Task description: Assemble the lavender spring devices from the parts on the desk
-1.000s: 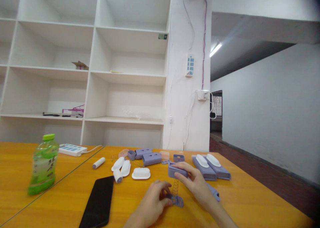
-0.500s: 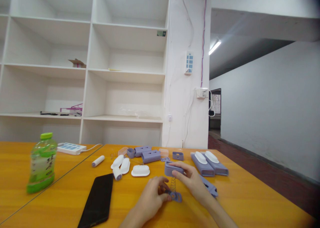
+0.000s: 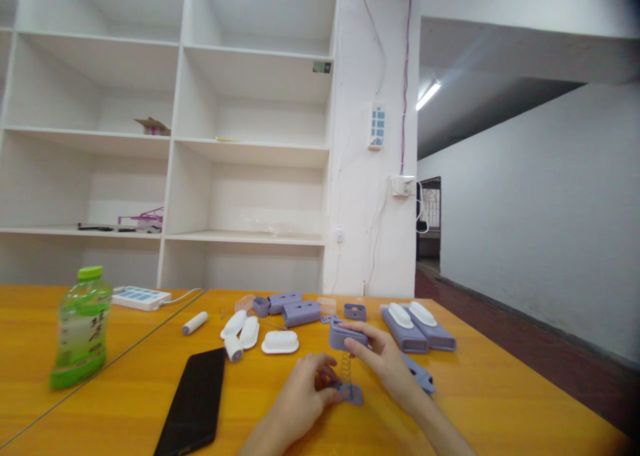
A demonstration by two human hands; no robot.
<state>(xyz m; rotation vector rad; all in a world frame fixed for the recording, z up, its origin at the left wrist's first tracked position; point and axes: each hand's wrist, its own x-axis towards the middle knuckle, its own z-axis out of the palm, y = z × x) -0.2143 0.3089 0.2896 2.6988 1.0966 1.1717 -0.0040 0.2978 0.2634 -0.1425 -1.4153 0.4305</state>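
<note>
My left hand (image 3: 304,396) pinches a small flat purple plastic piece (image 3: 351,394) against the orange table (image 3: 500,403). A thin metal spring (image 3: 345,369) stands upright between that piece and a purple block (image 3: 343,337) above it. My right hand (image 3: 383,361) grips the purple block from the right, fingers curled over its top. A longer purple part (image 3: 419,374) lies just behind my right wrist.
Beyond my hands lie several purple and white plastic parts (image 3: 280,341), two purple cases with white tops (image 3: 417,325) and a white cylinder (image 3: 195,323). A black phone (image 3: 194,399) lies at the left, a green bottle (image 3: 79,327) farther left, a power strip (image 3: 137,298) behind. White shelves stand past the table.
The view has shifted slightly, so everything sits a little lower left in the picture. Both hands keep their hold on the spring assembly; the top block sits a bit closer to the base piece.
</note>
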